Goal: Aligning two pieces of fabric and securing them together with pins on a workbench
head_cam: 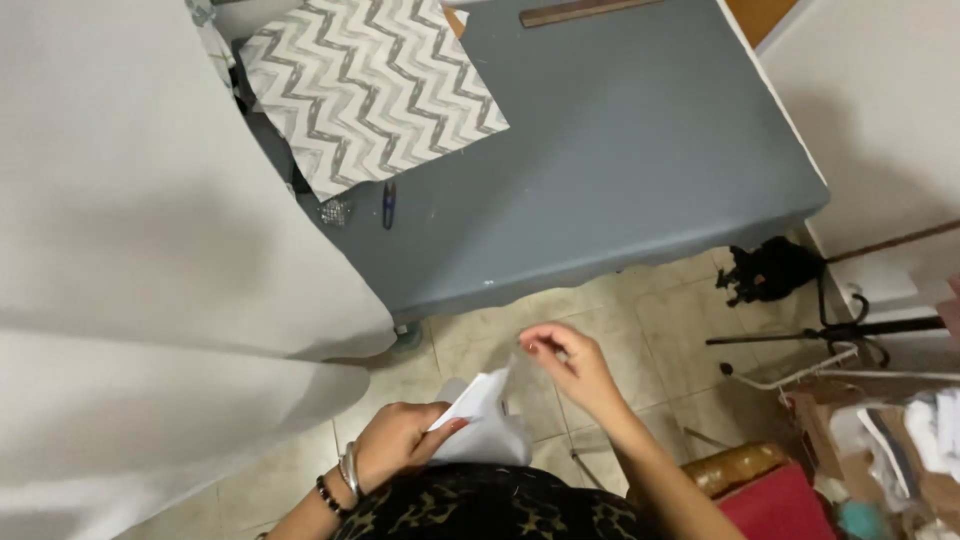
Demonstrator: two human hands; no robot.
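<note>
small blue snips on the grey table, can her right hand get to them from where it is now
Probably yes: the right hand is raised near the table edge, and the grey table lies bare between it and the snips, though it pinches something thin.

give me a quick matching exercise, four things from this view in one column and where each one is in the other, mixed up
Things:
1. white fabric piece
2. zigzag patterned cloth
3. small blue snips
4. black bundle

Places:
A. on the tiled floor by the table's right corner
B. spread at the far left of the grey table
C. held in the left hand, with the right hand raised beside it
D. on the grey table just below the patterned cloth

Pairs: 1-C, 2-B, 3-D, 4-A
</note>
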